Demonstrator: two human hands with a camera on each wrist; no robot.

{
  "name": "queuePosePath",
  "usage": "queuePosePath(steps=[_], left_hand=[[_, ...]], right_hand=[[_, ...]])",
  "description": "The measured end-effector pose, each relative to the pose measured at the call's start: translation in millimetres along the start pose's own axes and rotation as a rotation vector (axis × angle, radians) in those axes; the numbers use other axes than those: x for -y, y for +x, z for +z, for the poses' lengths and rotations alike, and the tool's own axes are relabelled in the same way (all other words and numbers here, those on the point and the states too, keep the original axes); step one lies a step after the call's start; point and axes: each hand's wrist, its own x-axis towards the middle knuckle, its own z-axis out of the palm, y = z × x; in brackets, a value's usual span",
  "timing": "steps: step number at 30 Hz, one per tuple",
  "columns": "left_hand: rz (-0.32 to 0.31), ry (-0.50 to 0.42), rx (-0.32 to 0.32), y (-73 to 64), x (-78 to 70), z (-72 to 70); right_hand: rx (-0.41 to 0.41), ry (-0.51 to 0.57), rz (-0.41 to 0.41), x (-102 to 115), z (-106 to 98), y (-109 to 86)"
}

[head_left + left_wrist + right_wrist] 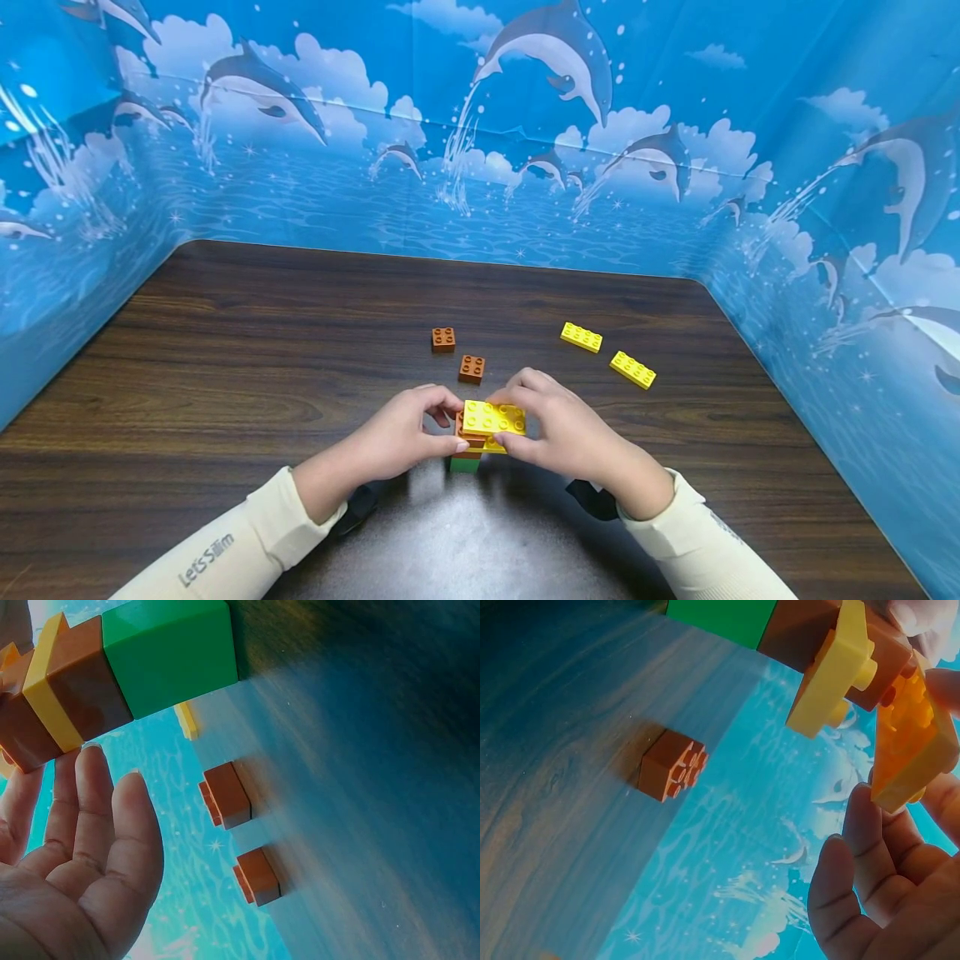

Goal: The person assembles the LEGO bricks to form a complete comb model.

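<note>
A small tower of toy bricks stands at the table's front middle. Its base is a green brick, topped by a brown brick, a thin yellow brick that juts right, and an upper brown brick. My left hand holds the upper brown brick from the left, thumb in front and fingers behind. Between thumb and fingers, my right hand pinches another thin yellow brick. In the right wrist view it tilts at the tower's top, its hollow underside showing beside the upper brown brick's studs.
Behind the tower, two loose brown bricks lie on the dark wooden table. Two thin yellow bricks lie farther right. A blue dolphin-print curtain borders the table at the back and sides.
</note>
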Motion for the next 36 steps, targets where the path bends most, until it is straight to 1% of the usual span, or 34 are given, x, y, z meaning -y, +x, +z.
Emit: queuePosePath(steps=[9,15,21,29,34,36], left_hand=[[-0.014,-0.006,-0.001,0.1,-0.2,-0.3],[-0.007,-0.01,0.01,-0.1,-0.4,-0.9],[-0.007,-0.018,0.015,0.3,-0.5,-1.3],[-0.026,-0.014,0.021,-0.1,-0.9,-1.0],[-0.034,-0.057,0.022,-1.3,-1.1,0.4],[-0.036,-0.074,0.008,-2.2,-1.6,1.2]], right_hand=[[-0.008,-0.049,-0.047,3.7,-0.5,0.8],[-0.004,-0.072,-0.061,4.6,-0.2,2.4],[0.001,-0.083,-0.061,6.2,-0.1,3.6],[0.007,-0.092,-0.054,7.5,0.2,3.1],[0.008,-0.089,-0.049,6.9,-0.1,2.8],[0.008,-0.085,-0.048,6.6,-0.3,3.1]])
